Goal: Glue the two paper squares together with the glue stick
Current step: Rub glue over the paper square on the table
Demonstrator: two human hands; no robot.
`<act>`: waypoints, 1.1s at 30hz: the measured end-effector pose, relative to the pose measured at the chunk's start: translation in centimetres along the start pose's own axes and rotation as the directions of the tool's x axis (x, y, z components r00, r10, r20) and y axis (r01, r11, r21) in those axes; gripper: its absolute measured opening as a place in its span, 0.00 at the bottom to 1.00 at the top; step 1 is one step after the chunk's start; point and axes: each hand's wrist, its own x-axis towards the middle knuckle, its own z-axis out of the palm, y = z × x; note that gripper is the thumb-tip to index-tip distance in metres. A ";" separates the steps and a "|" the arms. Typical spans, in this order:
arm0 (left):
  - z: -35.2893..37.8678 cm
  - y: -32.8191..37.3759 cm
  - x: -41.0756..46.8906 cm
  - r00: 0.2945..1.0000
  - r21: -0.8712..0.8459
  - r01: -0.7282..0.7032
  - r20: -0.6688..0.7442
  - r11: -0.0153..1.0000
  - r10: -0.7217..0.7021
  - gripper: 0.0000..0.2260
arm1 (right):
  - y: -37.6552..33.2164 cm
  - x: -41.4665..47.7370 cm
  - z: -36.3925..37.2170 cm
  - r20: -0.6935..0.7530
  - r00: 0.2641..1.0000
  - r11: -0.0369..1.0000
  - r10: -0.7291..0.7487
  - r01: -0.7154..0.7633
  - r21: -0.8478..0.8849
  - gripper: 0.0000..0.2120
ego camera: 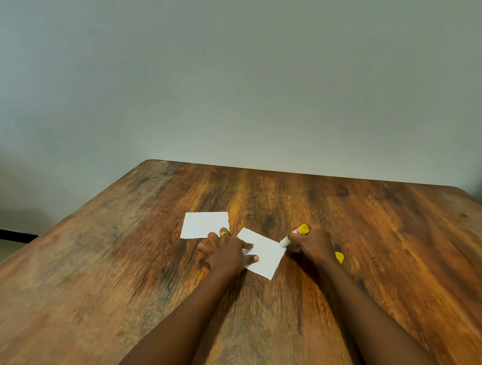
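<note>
Two white paper squares lie on the wooden table (372,232). The far one (200,223) lies flat to the left. The near one (266,254) is turned at an angle, and my left hand (227,252) presses flat on its left part with fingers spread. My right hand (312,243) grips the glue stick (294,236), yellow at its base, with its white tip touching the right corner of the near square. The yellow cap (339,257) lies on the table just right of my right wrist.
The table's far edge (291,172) meets a plain grey wall. Its left edge runs diagonally, with floor and a dark baseboard strip (5,234) beyond it.
</note>
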 end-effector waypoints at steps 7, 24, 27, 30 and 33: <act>-0.1 0.0 -0.1 1.000 0.000 -0.011 -0.009 1.000 0.011 0.21 | 0.1 -0.2 -0.2 -0.022 1.000 1.000 0.007 -0.007 0.007 0.04; -0.1 1.7 -1.4 0.973 0.080 -0.036 -0.223 0.996 0.053 0.16 | -0.4 -0.3 1.6 -0.090 0.992 0.963 0.087 -0.061 0.261 0.06; -0.2 1.9 -1.5 0.972 0.051 -0.026 -0.230 0.998 0.037 0.13 | -0.7 -0.2 2.3 -0.086 0.993 0.970 0.077 -0.055 0.235 0.08; -0.2 2.2 -1.5 0.973 0.014 -0.063 -0.221 0.998 0.064 0.11 | -0.7 -0.1 2.6 -0.083 0.994 0.969 0.076 -0.054 0.240 0.09; -0.1 2.3 -1.2 0.972 0.040 -0.127 -0.195 0.991 0.132 0.11 | -0.5 -0.1 2.6 -0.105 0.992 0.970 0.071 -0.044 0.241 0.10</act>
